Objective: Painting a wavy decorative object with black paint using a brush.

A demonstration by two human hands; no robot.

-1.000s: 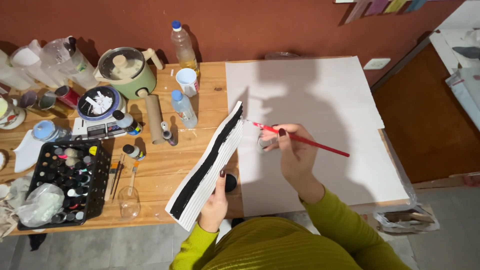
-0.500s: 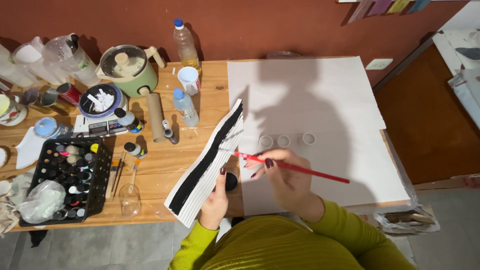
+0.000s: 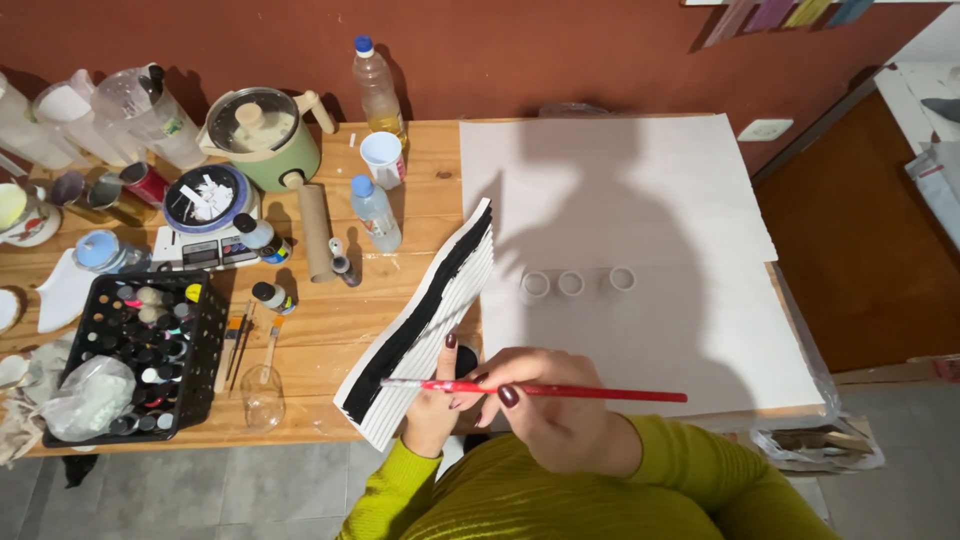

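My left hand (image 3: 432, 412) holds the near end of a long white ribbed strip (image 3: 440, 310) with a black painted band running along it, lifted at an angle over the wooden table (image 3: 330, 330). My right hand (image 3: 545, 400) grips a red-handled paintbrush (image 3: 560, 391) held level, its tip pointing left at the strip's lower black band. A large white sheet (image 3: 640, 220) lies to the right, with three small white rings (image 3: 572, 283) resting in a row on it.
A black crate of paint bottles (image 3: 140, 350) sits at the left front, with brushes (image 3: 240, 345) and a clear glass (image 3: 262, 397) beside it. Behind are a green pot (image 3: 265, 135), a scale, plastic bottles (image 3: 377, 85), a white cup (image 3: 382, 158) and a cardboard tube (image 3: 317, 232).
My right hand has drawn the brush back from the white sheet toward me and to the left, bringing its tip to the strip's lower end. The three rings are now uncovered.
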